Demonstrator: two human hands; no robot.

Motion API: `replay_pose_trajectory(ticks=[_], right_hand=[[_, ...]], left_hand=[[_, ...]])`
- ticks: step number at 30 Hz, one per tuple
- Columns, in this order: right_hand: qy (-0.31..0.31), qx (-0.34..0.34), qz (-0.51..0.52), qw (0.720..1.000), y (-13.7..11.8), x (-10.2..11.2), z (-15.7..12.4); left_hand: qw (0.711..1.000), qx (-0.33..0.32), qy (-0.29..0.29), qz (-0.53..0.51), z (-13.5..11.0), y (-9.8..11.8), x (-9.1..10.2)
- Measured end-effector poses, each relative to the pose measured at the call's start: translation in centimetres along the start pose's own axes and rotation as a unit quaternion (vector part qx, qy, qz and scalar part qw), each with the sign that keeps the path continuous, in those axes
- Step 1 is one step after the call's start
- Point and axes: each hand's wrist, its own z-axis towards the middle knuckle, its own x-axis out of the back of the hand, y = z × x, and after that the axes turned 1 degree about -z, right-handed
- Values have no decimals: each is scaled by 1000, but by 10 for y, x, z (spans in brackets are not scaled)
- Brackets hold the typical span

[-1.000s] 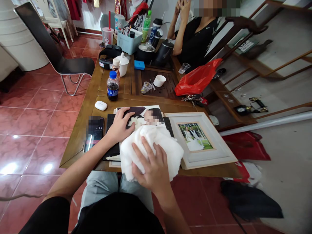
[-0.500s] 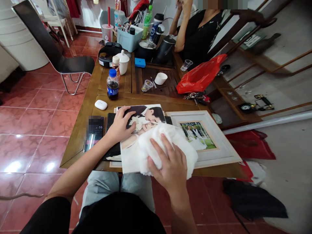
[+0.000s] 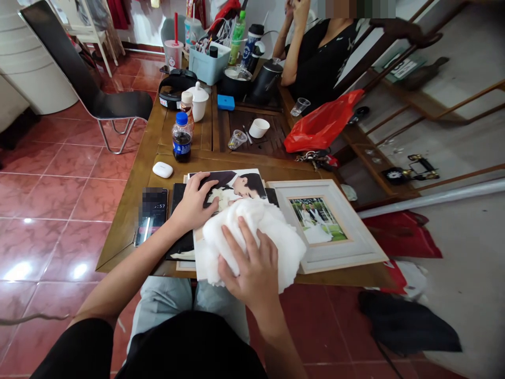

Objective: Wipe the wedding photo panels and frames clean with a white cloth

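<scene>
My left hand lies flat on a large wedding photo print, pinning its upper left part with the fingers apart. My right hand presses down on a crumpled white cloth and bunches it against the print. The cloth hides the lower half of the print. To the right, a white-framed wedding photo lies flat on the wooden table, its edge next to the print. A black board or folder sticks out beneath the print on the left.
A phone and white earbud case lie left of my hands. A cola bottle, red plastic bag and blue crate stand farther along the table. A seated person in black is at the far end.
The right hand and cloth have moved left and slightly up across the print, covering more of it than half a second ago. The left hand stays in place.
</scene>
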Motion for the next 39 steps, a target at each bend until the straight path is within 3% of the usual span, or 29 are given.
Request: replay_pose_trajectory(ticks=[5,15,19,26,39], right_hand=[[-7,0,36,999,-3,1,2],[1,-81,-37,996,47,1,0],[6,-86,-53,995,39,-2,5],[-9,-39,-29,999,18,-7,16],[16,-134,-67,989,48,-11,18]], left_hand=[[1000,0,-9,2,1,1,2],[1000,5,-6,6,0,2,0],[1000,8,-4,7,-1,3,0],[1000,8,0,5,-1,2,-1],[1000,11,-11,12,-1,5,1]])
